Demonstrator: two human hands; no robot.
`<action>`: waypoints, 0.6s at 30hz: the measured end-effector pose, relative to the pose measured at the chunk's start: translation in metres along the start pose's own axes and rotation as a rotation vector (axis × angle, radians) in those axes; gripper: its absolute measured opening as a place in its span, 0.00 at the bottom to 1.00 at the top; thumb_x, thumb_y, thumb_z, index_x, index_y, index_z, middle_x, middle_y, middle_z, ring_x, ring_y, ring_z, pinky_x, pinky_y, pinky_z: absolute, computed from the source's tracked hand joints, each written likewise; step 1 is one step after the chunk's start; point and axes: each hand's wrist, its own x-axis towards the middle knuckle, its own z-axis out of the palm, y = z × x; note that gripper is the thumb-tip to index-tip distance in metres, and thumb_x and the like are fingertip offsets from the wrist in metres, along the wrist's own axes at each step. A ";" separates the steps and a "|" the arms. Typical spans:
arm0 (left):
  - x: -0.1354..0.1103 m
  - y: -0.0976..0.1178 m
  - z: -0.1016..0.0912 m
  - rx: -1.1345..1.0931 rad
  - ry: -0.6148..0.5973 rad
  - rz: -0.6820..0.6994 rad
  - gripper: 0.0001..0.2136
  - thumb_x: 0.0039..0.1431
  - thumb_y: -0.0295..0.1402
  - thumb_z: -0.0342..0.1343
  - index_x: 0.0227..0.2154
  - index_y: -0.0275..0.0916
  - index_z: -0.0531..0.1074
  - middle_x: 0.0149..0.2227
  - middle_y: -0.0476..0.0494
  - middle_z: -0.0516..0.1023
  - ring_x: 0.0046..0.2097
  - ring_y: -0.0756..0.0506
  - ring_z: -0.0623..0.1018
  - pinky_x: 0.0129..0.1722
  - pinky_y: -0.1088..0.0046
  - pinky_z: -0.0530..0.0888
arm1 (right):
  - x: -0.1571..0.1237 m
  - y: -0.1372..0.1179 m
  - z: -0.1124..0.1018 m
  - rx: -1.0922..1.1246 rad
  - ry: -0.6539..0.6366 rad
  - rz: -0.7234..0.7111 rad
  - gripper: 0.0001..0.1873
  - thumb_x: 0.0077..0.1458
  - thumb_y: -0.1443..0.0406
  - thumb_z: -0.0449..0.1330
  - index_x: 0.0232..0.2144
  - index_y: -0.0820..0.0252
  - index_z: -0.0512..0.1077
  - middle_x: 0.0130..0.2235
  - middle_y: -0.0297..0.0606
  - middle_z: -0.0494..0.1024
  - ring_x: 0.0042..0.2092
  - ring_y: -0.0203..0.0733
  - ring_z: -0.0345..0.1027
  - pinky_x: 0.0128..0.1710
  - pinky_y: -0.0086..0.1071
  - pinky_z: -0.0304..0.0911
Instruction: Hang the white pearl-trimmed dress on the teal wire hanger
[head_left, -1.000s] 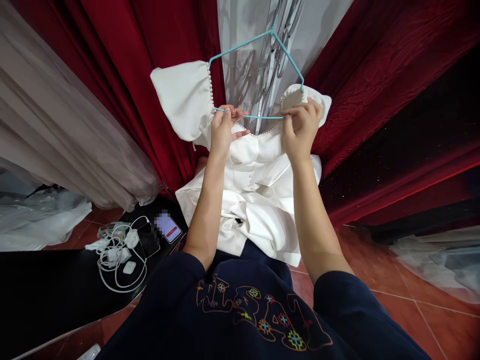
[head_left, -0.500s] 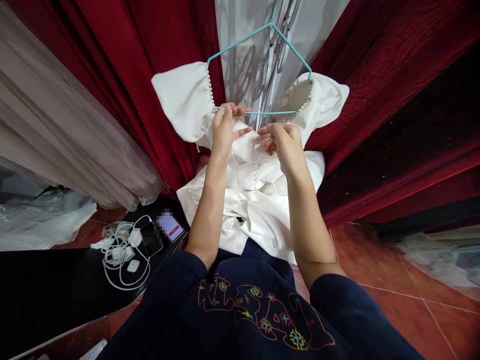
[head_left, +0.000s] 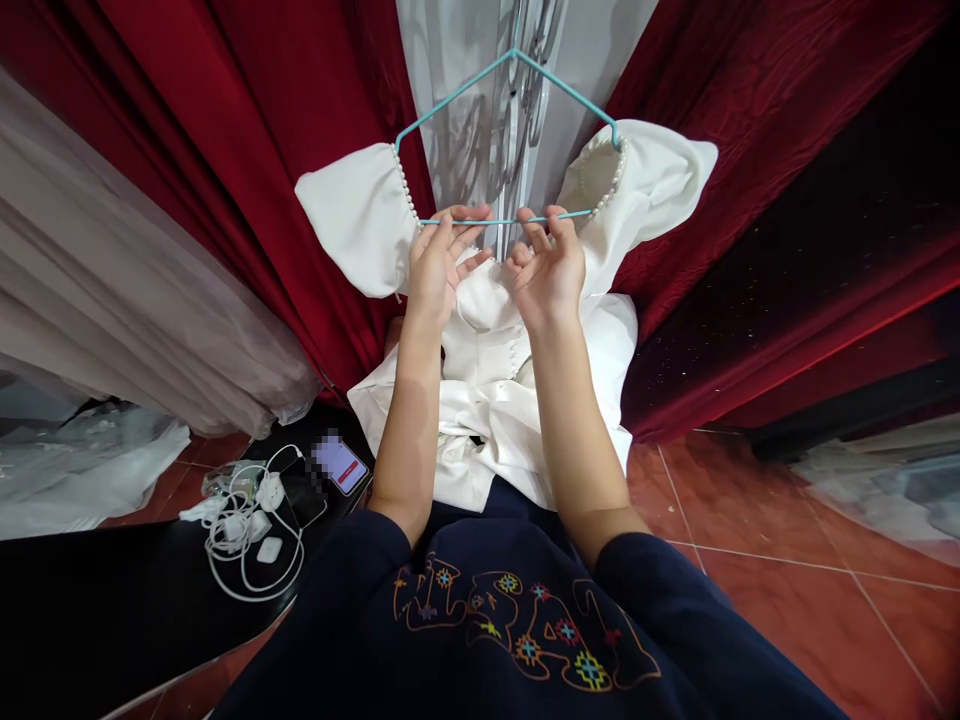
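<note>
A white dress (head_left: 495, 410) with puffed sleeves and pearl-like beads (head_left: 406, 190) along the straps hangs on a thin turquoise hanger (head_left: 457, 92). The skirt is bunched over my lap. My left hand (head_left: 435, 270) pinches the hanger's lower bar near the left strap, thumb on the near side and fingers behind. With its palm turned toward me, my right hand (head_left: 551, 275) has its fingertips on the same bar, further right. The bodice lies just below both hands, and the forearms hide part of the skirt.
Dark red drapes (head_left: 300, 150) and pale tulle (head_left: 135, 260) hang around the dress. On a black bench (head_left: 112, 610) at the left lie a tangled white cable (head_left: 225, 570), a small white case (head_left: 269, 550) and a phone (head_left: 346, 468). Red tiles (head_left: 765, 600) cover the floor.
My right hand has risen from the bodice, turned palm toward me and taken hold of the hanger's lower bar. The left hand stays on the bar. The hanger sits slightly further left in view.
</note>
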 end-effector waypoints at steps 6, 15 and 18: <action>-0.035 0.006 0.007 0.322 0.267 0.131 0.09 0.75 0.42 0.55 0.45 0.45 0.77 0.47 0.42 0.85 0.56 0.39 0.83 0.52 0.64 0.80 | -0.016 -0.012 -0.015 -0.103 -0.121 -0.033 0.31 0.47 0.39 0.66 0.47 0.41 0.63 0.57 0.29 0.75 0.29 0.32 0.61 0.28 0.32 0.56; 0.010 0.037 -0.023 0.763 0.332 0.329 0.33 0.55 0.23 0.70 0.62 0.54 0.70 0.72 0.49 0.63 0.80 0.37 0.43 0.76 0.58 0.58 | -0.025 -0.019 -0.007 -0.066 -0.138 0.033 0.28 0.48 0.44 0.66 0.47 0.42 0.64 0.60 0.27 0.75 0.26 0.30 0.55 0.27 0.32 0.56; 0.023 0.035 -0.024 0.778 0.385 0.308 0.26 0.62 0.23 0.64 0.59 0.54 0.72 0.72 0.51 0.65 0.80 0.40 0.39 0.77 0.58 0.55 | -0.028 -0.023 -0.004 -0.084 -0.111 0.064 0.26 0.49 0.46 0.65 0.47 0.43 0.63 0.60 0.29 0.76 0.26 0.30 0.55 0.26 0.32 0.57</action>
